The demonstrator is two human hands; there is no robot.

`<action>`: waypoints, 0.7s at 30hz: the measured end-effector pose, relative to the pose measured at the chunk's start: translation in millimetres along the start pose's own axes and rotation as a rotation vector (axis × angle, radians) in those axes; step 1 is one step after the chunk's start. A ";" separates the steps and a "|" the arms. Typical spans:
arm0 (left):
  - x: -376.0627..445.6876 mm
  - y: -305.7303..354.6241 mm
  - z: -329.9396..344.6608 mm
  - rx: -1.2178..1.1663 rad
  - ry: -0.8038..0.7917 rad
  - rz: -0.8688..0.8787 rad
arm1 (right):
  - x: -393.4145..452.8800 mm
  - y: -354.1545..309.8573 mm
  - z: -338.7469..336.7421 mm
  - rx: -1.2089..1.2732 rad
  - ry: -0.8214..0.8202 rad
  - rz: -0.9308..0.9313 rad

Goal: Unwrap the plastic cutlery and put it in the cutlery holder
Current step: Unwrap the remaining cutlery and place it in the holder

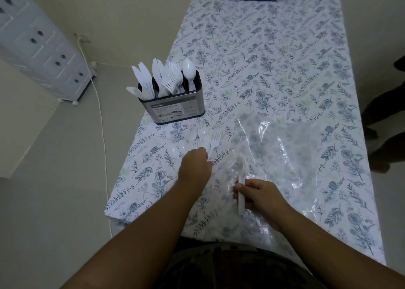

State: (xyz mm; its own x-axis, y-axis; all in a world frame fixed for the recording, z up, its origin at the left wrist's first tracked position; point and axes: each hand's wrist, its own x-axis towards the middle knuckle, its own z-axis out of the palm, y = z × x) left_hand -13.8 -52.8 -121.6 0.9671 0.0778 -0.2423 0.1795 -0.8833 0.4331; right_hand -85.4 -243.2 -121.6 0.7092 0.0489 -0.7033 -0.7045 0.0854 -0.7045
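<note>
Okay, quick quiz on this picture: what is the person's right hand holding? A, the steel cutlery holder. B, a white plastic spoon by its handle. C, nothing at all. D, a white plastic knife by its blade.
B: the right hand has its fingers curled round the handle of a white plastic spoon, whose bowl points away over the clear plastic wrapping.

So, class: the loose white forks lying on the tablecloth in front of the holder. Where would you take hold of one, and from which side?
Grip a fork by its handle, coming from the near side. The tines point away toward the cutlery holder and the handles lie toward the person, where the left hand already reaches. Pinching the thin, flat handle from above should suit, and leaves the tines uppermost for dropping in.
</note>
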 end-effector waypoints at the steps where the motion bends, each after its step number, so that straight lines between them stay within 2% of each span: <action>1: 2.0 0.9 0.0 0.018 0.000 -0.008 | -0.2 -1.0 -0.2 0.005 -0.002 0.003; 8: 5.9 -6.5 -0.6 0.082 0.024 0.028 | -2.5 -11.6 -0.5 0.010 -0.006 -0.003; 14: -24.0 4.1 -12.5 -0.257 -0.065 0.039 | 1.9 -19.7 9.9 -0.013 -0.006 -0.057; 18: -51.9 18.9 -4.8 -0.381 -0.119 0.100 | 2.7 -20.8 13.7 -0.064 -0.040 -0.126; 21: -57.4 18.8 -2.0 -0.458 -0.159 0.160 | 4.0 -17.8 8.9 -0.009 -0.050 -0.102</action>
State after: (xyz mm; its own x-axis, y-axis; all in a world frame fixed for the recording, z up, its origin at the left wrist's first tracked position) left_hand -65.5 -73.0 -97.8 0.9560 -0.1444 -0.2552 0.1265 -0.5821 0.8032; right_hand -69.8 -235.7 -111.0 0.7777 0.0901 -0.6221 -0.6283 0.0833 -0.7735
